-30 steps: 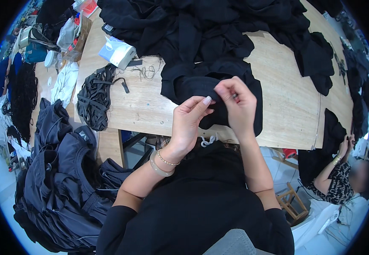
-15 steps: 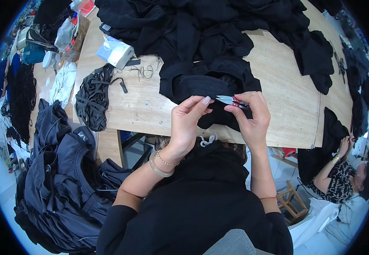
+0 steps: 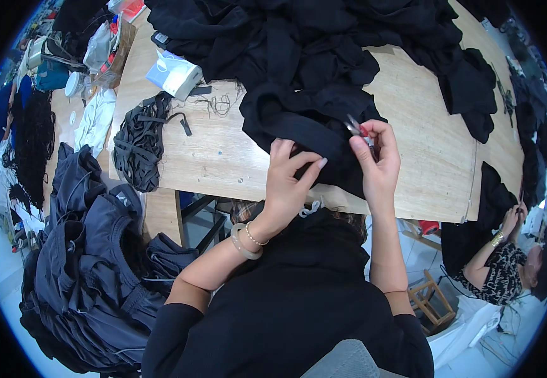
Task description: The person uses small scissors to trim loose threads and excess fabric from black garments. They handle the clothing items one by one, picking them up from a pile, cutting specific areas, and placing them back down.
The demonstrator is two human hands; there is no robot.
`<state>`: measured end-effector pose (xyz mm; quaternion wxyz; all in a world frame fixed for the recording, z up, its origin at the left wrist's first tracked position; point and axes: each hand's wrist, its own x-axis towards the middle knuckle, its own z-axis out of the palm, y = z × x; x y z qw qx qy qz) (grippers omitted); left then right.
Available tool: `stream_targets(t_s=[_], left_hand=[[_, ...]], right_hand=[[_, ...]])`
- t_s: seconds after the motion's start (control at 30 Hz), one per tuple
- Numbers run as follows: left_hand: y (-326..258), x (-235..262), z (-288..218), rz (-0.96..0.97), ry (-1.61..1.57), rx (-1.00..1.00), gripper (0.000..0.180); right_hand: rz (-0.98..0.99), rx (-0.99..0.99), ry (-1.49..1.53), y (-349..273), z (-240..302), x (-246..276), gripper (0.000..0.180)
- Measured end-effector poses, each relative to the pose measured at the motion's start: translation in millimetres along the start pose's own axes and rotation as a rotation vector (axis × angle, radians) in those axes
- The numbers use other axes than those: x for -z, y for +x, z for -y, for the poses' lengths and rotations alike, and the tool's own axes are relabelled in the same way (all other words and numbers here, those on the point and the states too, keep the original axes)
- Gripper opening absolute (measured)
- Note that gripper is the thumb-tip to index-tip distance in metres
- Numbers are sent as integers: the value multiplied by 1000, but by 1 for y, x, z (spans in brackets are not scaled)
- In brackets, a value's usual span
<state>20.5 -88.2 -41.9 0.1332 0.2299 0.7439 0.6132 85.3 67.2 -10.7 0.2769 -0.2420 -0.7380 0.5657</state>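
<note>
A black garment (image 3: 311, 123) lies bunched near the table's front edge, its wide opening turned up toward me. At its near edge, my left hand (image 3: 289, 179) has the cloth between bent fingers; the far fingertips are partly lost against the black fabric. My right hand (image 3: 380, 160) is closed around small thread snips (image 3: 365, 131) with red on the handle, their pointed blades directed up and left over the garment's right side. Whether the blades touch the cloth I cannot tell.
More black garments (image 3: 273, 44) are heaped at the table's far side. A tangle of dark strips (image 3: 139, 145) and a white-and-blue packet (image 3: 174, 74) lie left. Dark grey clothes (image 3: 90, 252) are piled at lower left. Another person (image 3: 503, 264) works at right with black cloth.
My hands have moved apart. The left came down and rightward onto the garment; the right tilted the snips upward. The garment's opening has shifted and its band now folds over toward me.
</note>
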Motion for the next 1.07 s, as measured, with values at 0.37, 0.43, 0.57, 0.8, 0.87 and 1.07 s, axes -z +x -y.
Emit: stream_targets(t_s=[0.37,0.43,0.57,0.8,0.87,1.07], left_hand=[[0,-1,11,9,177,-233,18],[-11,-8,38,127,444,-149,25],[-3,-5,31,-47,258,-379,18],[-7,43,14,497,287,184,16],[-16,78,25,719,664,203,25],[9,116,22,310,430,541,27]], right_hand=[[305,421,-504,12,16,-29,35],[311,487,-607,-3,14,-48,20],[771,276,87,-33,39,-67,8],[862,-183,223,-13,33,-4,10],[642,-275,174,-5,17,27,11],[239,-345,-524,3,-14,55,16]])
